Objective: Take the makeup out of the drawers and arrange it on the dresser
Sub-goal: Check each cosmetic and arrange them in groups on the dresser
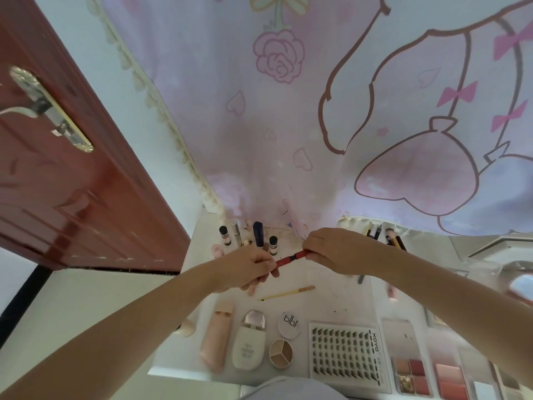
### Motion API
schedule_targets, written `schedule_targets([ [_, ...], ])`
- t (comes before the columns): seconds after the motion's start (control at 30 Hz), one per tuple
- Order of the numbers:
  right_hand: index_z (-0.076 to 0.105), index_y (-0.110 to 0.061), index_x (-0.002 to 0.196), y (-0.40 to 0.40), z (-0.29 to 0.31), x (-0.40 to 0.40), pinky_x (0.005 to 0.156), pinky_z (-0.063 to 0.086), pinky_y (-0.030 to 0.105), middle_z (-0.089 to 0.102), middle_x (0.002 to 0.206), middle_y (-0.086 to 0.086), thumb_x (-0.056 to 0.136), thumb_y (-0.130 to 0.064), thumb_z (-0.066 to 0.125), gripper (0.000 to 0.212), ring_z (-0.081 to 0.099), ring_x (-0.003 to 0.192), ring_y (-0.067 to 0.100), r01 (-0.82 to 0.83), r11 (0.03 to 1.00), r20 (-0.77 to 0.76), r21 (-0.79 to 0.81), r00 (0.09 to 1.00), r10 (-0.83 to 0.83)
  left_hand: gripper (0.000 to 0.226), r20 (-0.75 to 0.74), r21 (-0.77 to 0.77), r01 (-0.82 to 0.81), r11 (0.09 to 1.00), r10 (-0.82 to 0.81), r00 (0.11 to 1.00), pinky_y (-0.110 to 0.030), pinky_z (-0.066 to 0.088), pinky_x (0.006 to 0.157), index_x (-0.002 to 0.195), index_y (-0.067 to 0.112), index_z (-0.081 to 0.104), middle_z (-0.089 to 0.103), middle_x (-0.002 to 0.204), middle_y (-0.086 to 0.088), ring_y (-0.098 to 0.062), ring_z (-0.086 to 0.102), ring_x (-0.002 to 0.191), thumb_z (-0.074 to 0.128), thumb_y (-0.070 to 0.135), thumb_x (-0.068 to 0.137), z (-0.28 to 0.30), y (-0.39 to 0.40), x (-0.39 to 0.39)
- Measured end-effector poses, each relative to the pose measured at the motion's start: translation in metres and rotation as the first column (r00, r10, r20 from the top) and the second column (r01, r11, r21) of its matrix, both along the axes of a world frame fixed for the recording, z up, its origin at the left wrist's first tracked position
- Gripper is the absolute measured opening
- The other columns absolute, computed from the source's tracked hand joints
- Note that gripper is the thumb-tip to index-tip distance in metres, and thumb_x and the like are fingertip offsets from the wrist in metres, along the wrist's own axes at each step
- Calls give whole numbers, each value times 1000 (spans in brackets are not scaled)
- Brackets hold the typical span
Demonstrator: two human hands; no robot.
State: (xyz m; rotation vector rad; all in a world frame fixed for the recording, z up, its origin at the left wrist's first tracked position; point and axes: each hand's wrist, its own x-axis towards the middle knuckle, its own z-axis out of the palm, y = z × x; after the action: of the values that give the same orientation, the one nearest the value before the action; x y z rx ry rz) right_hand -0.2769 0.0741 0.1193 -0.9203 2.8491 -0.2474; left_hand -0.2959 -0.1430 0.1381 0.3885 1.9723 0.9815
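Both hands grasped one red pen [292, 257] above the dresser [340, 301]: left hand [253, 269] one end, right hand [331, 249] the other.

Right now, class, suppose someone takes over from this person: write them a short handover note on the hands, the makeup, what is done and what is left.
Left hand grips one end of the red pen; right hand pinches the other end, both above the dresser.
Already laid out: small bottles upright at the back, brushes back right, a gold pencil in the middle, pink tube, white bottle, two round pots, lash sheet and palettes along the front.
Left: set the red pen down. The drawers are out of view, so check them for more.
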Motion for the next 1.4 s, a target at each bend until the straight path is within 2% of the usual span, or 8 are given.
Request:
schedule_targets([
  [0.1, 52, -9, 115, -5, -14, -8, 78, 29, 15, 57, 103, 6, 97, -24, 35, 29, 51, 93, 18, 11, 1000, 71, -13, 997, -10, 21, -40, -55, -36, 998, 34, 999, -9, 31, 41, 86, 12, 57, 45, 61, 5, 3, 39, 37, 38, 13, 96, -20, 5, 2],
  [0.23, 52, -10, 117, -12, -40, -24, 87, 36, 24, 56, 110, 7, 96, -17, 35, 28, 51, 101, 21, 64, 998, 161, 24, 985, -67, 27, -174, -146, -98, 984, 72, 982, -10, 39, 56, 111, 7, 56, 51, 72, 7, -1, 47, 60, 35, 8, 95, -57, 13, 2],
  [0.33, 55, -10, 117, -17, -63, -35, 92, 37, 25, 55, 113, 7, 96, -17, 37, 29, 48, 107, 20, 71, 995, 175, 77, 981, -84, 28, -251, -211, -186, 959, 131, 959, -15, 45, 68, 116, 8, 54, 59, 95, -2, -13, 57, 83, 38, 9, 93, -84, 22, 2],
  [0.43, 59, -12, 115, -21, -84, -45, 89, 39, 26, 56, 111, 8, 94, -18, 42, 28, 47, 107, 20, 85, 989, 203, 118, 973, -108, 26, -371, -354, -218, 909, 77, 925, -25, 45, 84, 112, 11, 58, 59, 113, -7, -20, 57, 102, 42, 16, 93, -109, 30, 2],
  [0.73, 63, -11, 109, -21, -124, -76, 77, 38, 25, 60, 104, 11, 91, -15, 47, 24, 53, 97, 26, 123, 979, 322, 161, 931, -170, 23, -405, -479, -248, 842, 39, 913, -28, 44, 76, 106, 10, 57, 59, 110, -9, -22, 54, 102, 42, 21, 93, -142, 48, -10],
  [1.1, 62, -8, 109, -25, -141, -89, 76, 41, 32, 58, 99, 15, 91, -9, 41, 28, 52, 96, 28, 164, 983, 374, 87, 909, -185, 21, -395, -536, -209, 818, -25, 918, -30, 45, 82, 106, 10, 53, 56, 113, -6, -22, 54, 105, 43, 22, 93, -156, 43, -18],
  [1.27, 55, -7, 120, -26, -133, -82, 81, 41, 32, 57, 106, 17, 90, -7, 42, 32, 51, 101, 30, 258, 965, 413, 36, 876, -250, 21, -458, -525, -247, 814, -26, 888, -27, 45, 81, 104, 12, 55, 54, 115, -3, -19, 52, 106, 45, 25, 91, -159, 42, -14],
  [1.4, 51, -8, 124, -4, -122, -64, 93, 34, 27, 55, 119, 12, 92, -13, 44, 33, 48, 111, 25, 363, 930, 406, -55, 859, -311, 26, -527, -506, -208, 837, -109, 843, -27, 40, 90, 111, 14, 52, 52, 118, -3, -20, 47, 112, 41, 26, 92, -157, 42, -9],
])
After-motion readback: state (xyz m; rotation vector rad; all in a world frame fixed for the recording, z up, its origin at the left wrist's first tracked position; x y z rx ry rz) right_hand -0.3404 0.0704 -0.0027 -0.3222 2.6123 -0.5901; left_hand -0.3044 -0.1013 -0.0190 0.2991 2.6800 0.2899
